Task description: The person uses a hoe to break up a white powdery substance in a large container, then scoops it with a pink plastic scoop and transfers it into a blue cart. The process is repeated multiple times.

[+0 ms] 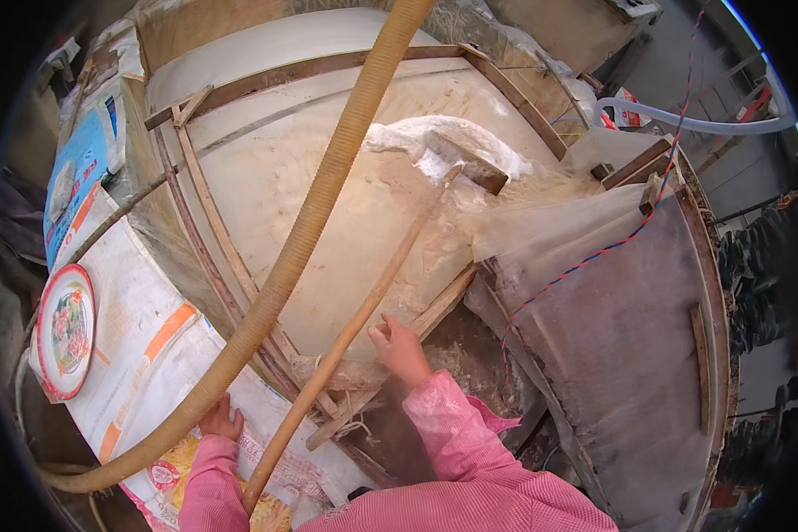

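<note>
A long ribbed tan hose [328, 177] crosses the view from the top to the lower left. At its lower stretch my left hand [222, 420] is curled against it, with some fingers hidden by the hose. A wooden-handled rake [355, 328] leans diagonally, its lower end beside my left forearm. Its board head [466, 163] rests in a heap of white powder [417, 137]. Just right of the handle, my right hand [402, 351] is raised with its fingers loosely apart and seems to hold nothing. Beneath lies a wood-framed pale sheet [301, 213].
A red-rimmed patterned plate [66, 332] sits on white woven sacks [155, 355] at left. To the right stands a plastic-covered frame [612, 337], crossed by a red and blue twisted wire [585, 262]. A clear tube [709, 127] curves at the upper right.
</note>
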Motion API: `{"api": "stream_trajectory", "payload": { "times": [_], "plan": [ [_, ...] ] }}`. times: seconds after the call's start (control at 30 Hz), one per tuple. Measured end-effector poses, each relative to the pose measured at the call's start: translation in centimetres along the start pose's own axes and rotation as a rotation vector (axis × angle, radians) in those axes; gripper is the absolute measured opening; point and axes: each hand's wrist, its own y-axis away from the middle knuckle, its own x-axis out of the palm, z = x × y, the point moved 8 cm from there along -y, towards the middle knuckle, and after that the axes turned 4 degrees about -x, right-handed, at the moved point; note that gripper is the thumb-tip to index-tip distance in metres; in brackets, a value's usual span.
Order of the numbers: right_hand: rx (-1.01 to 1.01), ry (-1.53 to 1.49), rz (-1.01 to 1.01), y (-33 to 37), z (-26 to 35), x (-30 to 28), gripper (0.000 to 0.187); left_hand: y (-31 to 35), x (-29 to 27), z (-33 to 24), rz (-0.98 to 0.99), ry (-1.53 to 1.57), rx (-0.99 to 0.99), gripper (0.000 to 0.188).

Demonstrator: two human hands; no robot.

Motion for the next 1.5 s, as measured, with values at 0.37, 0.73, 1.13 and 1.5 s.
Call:
{"api": "stream_trajectory", "payload": {
  "times": [0.37,0.73,1.13,1.5],
  "plan": [
    [0.298,-0.826,0.208,11.9,5.9,13.6,0.046,8.1,-17.3,-8.0,0.905,1.072,-0.201,0.064],
    [0.575,-1.575,-0.004,15.9,4.6,17.4,0.022,29.1,-26.9,-8.6,0.308,0.772,-0.286,0.043],
    [-0.004,-2.212,0.582,18.2,14.8,10.3,0.034,31.4,-32.4,-12.3,-0.316,0.155,-0.098,0.027],
    [-0.061,-2.412,0.529,19.4,12.8,6.9,0.038,29.6,-35.8,-14.7,-0.203,0.486,0.020,0.037]
  ]
}}
